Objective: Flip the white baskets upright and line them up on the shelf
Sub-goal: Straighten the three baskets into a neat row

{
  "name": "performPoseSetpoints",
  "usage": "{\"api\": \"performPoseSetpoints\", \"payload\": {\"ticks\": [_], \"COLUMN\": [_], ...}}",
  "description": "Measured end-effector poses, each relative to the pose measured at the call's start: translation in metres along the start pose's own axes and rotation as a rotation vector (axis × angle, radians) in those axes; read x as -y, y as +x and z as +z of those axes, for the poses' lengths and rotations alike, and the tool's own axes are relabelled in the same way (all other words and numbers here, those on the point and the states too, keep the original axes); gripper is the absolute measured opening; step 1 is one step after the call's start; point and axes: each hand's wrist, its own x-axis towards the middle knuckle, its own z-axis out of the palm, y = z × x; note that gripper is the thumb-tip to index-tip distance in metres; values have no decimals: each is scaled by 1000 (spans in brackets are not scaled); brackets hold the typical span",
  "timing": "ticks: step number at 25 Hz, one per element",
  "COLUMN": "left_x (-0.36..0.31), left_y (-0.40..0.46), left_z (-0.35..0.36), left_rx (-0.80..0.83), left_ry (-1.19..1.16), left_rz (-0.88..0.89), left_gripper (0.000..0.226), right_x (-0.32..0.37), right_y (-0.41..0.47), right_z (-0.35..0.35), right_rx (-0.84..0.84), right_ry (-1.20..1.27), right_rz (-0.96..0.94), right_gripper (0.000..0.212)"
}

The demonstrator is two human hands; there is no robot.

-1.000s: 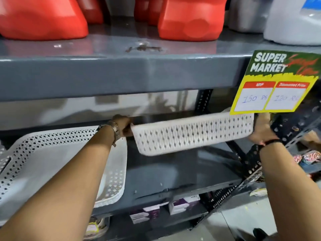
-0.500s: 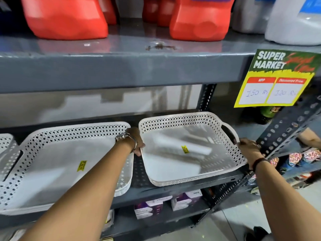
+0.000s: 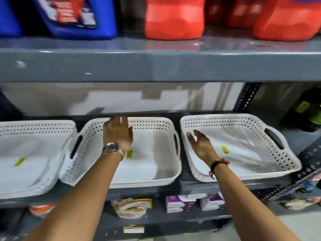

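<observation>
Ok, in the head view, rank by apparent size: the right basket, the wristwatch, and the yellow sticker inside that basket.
1. right basket
2. wristwatch, though it sits nearer the camera
3. yellow sticker

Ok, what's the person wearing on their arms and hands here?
Both forearms are bare, with no sleeves or gloves in view. The left wrist carries a metal-band wristwatch with a round dark face. The right wrist has a dark band with a small red piece on it.

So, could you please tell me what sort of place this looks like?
Most likely a shop aisle: grey metal shelving stocked with rows of red jugs, stickered white baskets, and boxed goods below.
</observation>
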Motion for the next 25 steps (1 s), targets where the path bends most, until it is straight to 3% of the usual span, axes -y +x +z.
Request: {"api": "performPoseSetpoints", "payload": {"ticks": [2, 5, 8, 11, 13, 20, 25], "left_x": [60, 132, 175, 184, 181, 178, 169], "left_y": [-5, -16, -23, -21, -18, -10, -5], "left_z": [2, 3, 11, 23, 26, 23, 26], "left_rx": [46, 106, 200, 283, 255, 245, 315], "left_ry": [57, 11, -100, -336, -378, -334, -180], "left_rz": [-92, -268, -396, -344, -288, -254, -238], "left_gripper": [61, 66, 68, 59, 50, 46, 65], "right_x": [17, 29, 33, 40, 46, 50, 52], "right_y": [-6, -14, -17, -15, -13, -14, -10], "right_z": [22, 41, 48, 55, 62, 68, 71], "right_rx": [75, -8, -39, -58, -64, -110, -78], "right_ry": [13, -1, -166, -198, -241, -352, -461], "right_rz": [82, 112, 123, 100, 77, 34, 18], "right_gripper": [60, 51, 70, 63, 56, 50, 61]}}
